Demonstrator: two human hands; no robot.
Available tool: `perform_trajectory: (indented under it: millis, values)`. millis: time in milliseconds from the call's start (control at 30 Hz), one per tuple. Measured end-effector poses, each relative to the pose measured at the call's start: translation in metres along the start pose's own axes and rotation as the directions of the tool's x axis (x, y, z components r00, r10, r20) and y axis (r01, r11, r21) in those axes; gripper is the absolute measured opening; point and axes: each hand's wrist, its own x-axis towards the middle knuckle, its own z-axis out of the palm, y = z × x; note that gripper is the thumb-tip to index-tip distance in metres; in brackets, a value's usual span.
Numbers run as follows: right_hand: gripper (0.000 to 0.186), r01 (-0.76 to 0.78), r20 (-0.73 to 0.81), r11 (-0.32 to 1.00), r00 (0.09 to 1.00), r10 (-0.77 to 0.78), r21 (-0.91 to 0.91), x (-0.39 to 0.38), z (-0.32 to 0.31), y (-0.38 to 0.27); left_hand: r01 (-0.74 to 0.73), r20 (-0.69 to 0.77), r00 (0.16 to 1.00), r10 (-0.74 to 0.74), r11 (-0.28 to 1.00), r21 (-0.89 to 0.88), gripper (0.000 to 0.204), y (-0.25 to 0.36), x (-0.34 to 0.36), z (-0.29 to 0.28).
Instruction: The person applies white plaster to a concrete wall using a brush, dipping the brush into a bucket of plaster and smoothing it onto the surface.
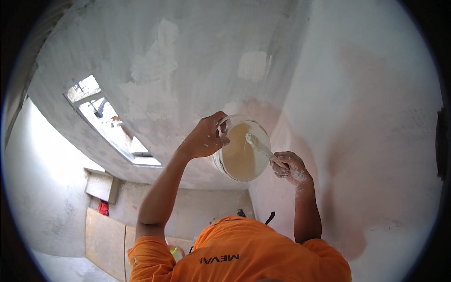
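My left hand (209, 134) is closed around the handle at the upper left of a pale plastic bucket (218, 162), held up in front of me with smooth beige liquid (237, 155) inside. My right hand (287, 167), smeared with white residue, grips a brush (260, 148) by its handle at the bucket's lower right. The brush head, coated in pale material, is over the right half of the bucket; whether it touches the liquid I cannot tell.
Patchy grey plaster (155, 56) and pinkish-white wall surface (366, 141) surround me, with a window opening (108, 127) at left. Lower left are a concrete ledge (98, 185), a red item (103, 207), large tan boards (105, 235) and a small green object (176, 254).
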Motion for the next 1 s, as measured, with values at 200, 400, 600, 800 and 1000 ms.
perform_trajectory:
  millis: [200, 400, 600, 800, 1000]
  values:
    - [0.041, 0.254, 0.002, 0.956, 0.966, -0.257, -0.144, 0.003, 0.036, -0.08, -0.224, -0.1, 0.963, 0.25, 0.95, 0.215, 0.024, 0.078, 0.042, -0.051]
    - [0.042, 0.447, -0.037, 0.86, 0.882, -0.469, -0.246, 0.002, 0.076, -0.164, -0.18, -0.312, 0.94, 0.14, 0.978, -0.103, 0.019, 0.134, 0.056, -0.081]
    - [0.048, 0.609, -0.021, 0.709, 0.753, -0.657, -0.356, 0.018, 0.113, -0.254, -0.317, -0.647, 0.733, 0.208, 0.947, -0.056, 0.015, 0.159, 0.063, -0.1]
    - [0.045, 0.547, -0.105, 0.363, 0.445, -0.889, -0.754, 0.065, 0.111, -0.34, -0.51, -0.717, 0.627, 0.304, 0.856, -0.083, 0.01, 0.179, 0.036, -0.112]
    - [0.031, -0.285, 0.321, -0.339, 0.108, -0.941, -0.897, 0.11, 0.091, -0.393, -0.676, -0.799, 0.584, 0.142, 0.631, -0.381, 0.01, 0.17, 0.005, -0.111]
